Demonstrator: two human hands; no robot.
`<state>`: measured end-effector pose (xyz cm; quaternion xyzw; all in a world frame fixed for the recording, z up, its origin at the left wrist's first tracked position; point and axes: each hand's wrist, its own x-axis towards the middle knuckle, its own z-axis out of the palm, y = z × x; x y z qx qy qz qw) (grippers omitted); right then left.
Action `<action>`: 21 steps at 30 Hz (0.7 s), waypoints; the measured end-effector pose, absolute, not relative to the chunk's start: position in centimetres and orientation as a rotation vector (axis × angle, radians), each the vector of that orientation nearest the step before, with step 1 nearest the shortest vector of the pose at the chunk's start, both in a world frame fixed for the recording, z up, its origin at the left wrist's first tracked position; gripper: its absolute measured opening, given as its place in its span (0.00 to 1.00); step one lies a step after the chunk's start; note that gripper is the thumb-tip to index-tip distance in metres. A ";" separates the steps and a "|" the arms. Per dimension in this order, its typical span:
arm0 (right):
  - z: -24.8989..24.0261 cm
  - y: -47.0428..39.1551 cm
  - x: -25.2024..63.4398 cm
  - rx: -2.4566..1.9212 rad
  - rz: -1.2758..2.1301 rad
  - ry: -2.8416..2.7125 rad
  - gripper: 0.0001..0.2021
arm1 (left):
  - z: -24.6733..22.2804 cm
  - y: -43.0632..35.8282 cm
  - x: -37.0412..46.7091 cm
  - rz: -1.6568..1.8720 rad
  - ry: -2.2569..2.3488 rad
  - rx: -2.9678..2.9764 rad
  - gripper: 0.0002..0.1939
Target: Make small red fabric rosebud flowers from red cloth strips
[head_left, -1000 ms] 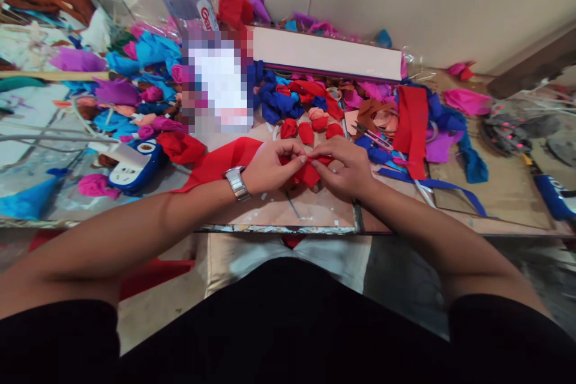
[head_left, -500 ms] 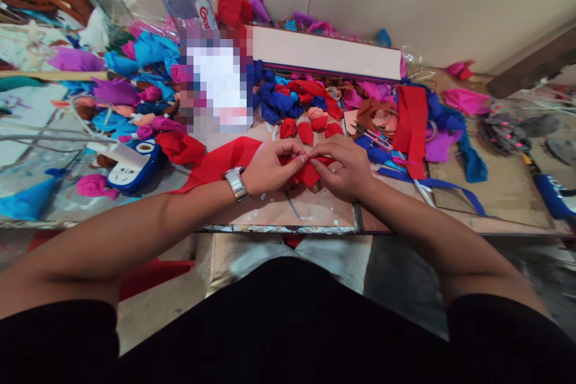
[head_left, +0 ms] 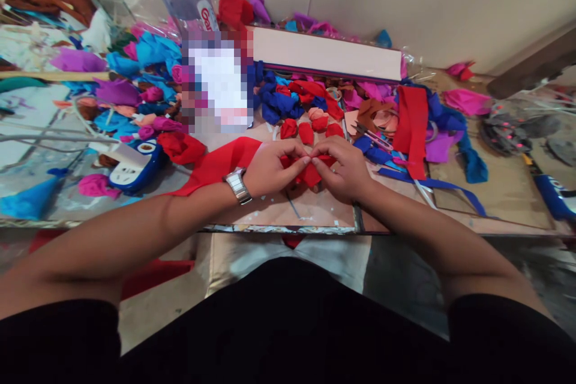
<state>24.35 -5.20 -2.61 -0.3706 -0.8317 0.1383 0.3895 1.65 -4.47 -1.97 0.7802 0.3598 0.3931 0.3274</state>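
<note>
A small piece of red crepe paper (head_left: pixel 310 175) is pinched between both hands, low over the table. My left hand (head_left: pixel 276 167), with a metal watch (head_left: pixel 238 186) at the wrist, grips it with thumb and index finger. My right hand (head_left: pixel 341 167) pinches it from the other side, its fingertips meeting those of the left. Behind the left wrist lies a larger red crepe paper sheet (head_left: pixel 220 162). Just beyond the fingers sit several small folded red pieces (head_left: pixel 306 132) and a peach one (head_left: pixel 318 118).
Snips (head_left: pixel 374 135) and a red strip (head_left: pixel 411 126) lie to the right. At left are a blue and white power strip (head_left: pixel 135 168) and heaps of coloured crepe paper (head_left: pixel 117 91). A plastic bottle (head_left: pixel 186 0) and a long pale box (head_left: pixel 326 53) stand at the back.
The thumbs and fingertips have shifted slightly on the red piece, the right fingers bending a little more. Everything else stays in place.
</note>
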 end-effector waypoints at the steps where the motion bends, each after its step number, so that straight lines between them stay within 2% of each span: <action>1: -2.7 -5.2 24.3 -0.943 0.357 -2.114 0.04 | -1.9 -4.5 1.7 1.036 0.945 2.068 0.14; 10: -2.4 -5.0 24.0 -0.985 0.397 -2.085 0.05 | -1.8 -4.8 1.6 1.051 0.959 2.163 0.14; 21: -2.3 -5.0 24.2 -0.916 0.281 -2.153 0.01 | -2.2 -4.7 1.5 1.013 0.985 2.208 0.14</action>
